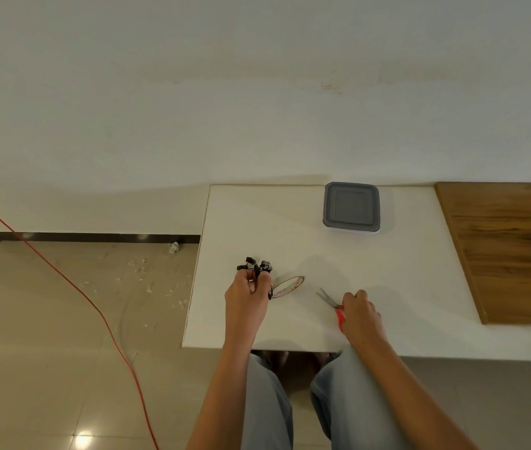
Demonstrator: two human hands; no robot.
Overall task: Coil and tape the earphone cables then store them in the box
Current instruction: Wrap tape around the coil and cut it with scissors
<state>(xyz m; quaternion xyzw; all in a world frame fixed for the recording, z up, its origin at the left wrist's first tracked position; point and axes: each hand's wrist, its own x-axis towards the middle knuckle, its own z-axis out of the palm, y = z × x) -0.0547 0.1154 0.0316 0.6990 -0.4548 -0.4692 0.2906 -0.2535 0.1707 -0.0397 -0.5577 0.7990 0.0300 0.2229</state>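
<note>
My left hand [247, 297] is closed on a bundle of black earphone cables [255, 266], whose buds and plugs stick out above my fingers near the white table's left side. Just right of that hand lies a roll of tape [288, 286], seen at a slant. My right hand [362, 311] grips the red handles of a pair of scissors [332, 303], blades pointing up-left and resting on the table. The grey-lidded box [351, 207] stands shut at the table's far edge.
The white table [387, 271] ends at its left edge [194, 280] above a tiled floor with white scraps and an orange cord [72, 284]. A wooden board [511, 248] covers the table's right part. My knees show below the near edge.
</note>
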